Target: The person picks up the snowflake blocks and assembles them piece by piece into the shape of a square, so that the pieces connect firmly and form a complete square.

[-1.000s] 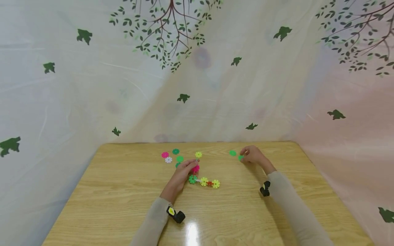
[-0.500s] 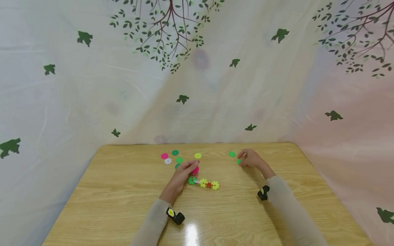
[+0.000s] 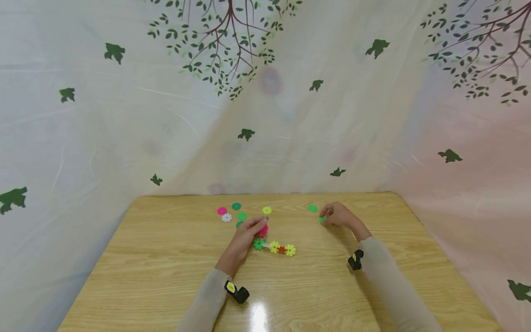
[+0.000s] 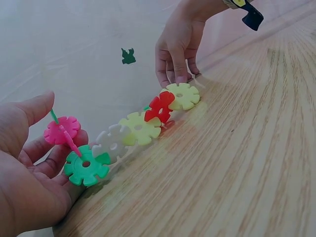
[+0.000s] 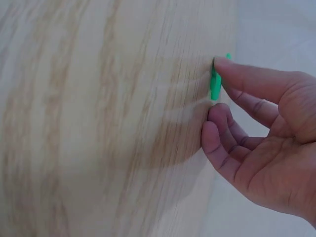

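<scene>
My left hand (image 3: 245,234) holds one end of a chain of notched plastic snowflake discs, near the pink disc (image 4: 62,130). Below that comes a green disc (image 4: 87,164), then a white disc (image 4: 112,143), a yellow disc (image 4: 140,128), a red disc (image 4: 160,107) and a last yellow disc (image 4: 183,96). A green piece seen edge-on (image 4: 54,116) sticks up from the pink disc by the left thumb. Over the right part of the table, my right hand (image 3: 339,215) pinches a loose bright green disc (image 5: 216,85) between thumb and fingers, close against the wood.
Another bright green disc (image 3: 313,208) lies just beyond the right hand. Behind the left hand are a loose yellow disc (image 3: 267,210), a pink disc (image 3: 221,210), a white disc (image 3: 226,217) and several green ones. A printed cloth (image 3: 290,138) hangs behind the table (image 3: 166,276).
My right hand has come slightly nearer along the table, and the green disc at its fingertips has shifted toward me. The left hand and the chain have stayed about the same.
</scene>
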Action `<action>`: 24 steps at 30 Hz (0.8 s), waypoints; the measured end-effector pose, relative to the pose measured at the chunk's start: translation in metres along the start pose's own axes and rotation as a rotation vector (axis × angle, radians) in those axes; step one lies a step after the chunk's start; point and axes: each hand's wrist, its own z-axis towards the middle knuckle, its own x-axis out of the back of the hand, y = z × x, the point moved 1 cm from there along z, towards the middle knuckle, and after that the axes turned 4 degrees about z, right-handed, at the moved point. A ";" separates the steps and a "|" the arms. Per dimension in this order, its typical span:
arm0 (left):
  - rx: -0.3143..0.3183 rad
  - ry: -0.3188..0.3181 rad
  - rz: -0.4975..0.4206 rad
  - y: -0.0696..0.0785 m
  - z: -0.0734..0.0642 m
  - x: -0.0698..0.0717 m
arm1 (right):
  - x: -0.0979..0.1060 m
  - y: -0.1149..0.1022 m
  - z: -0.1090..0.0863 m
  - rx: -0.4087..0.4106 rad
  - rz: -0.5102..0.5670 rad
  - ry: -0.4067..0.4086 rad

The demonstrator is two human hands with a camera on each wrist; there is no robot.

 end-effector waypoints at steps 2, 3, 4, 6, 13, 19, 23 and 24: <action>0.001 0.001 -0.003 0.000 0.000 0.000 | 0.001 0.001 0.001 0.003 0.001 -0.014; 0.001 0.002 -0.004 0.000 -0.001 0.000 | 0.001 0.002 0.001 0.007 -0.002 -0.020; 0.003 0.002 -0.004 0.000 0.000 0.001 | 0.001 0.002 0.001 0.013 -0.003 -0.028; 0.003 0.003 -0.002 0.000 0.000 0.001 | 0.001 0.003 0.001 0.021 -0.001 -0.040; 0.003 -0.005 -0.007 -0.002 0.001 0.002 | 0.002 0.007 0.001 0.064 0.029 -0.066; 0.002 -0.010 -0.008 -0.003 0.002 0.002 | 0.001 0.010 0.000 0.150 0.032 -0.066; -0.008 -0.014 -0.005 -0.003 0.002 0.002 | -0.001 0.011 -0.001 0.181 0.041 -0.052; -0.010 -0.015 -0.007 -0.003 0.002 0.002 | -0.001 0.011 -0.001 0.190 0.048 -0.050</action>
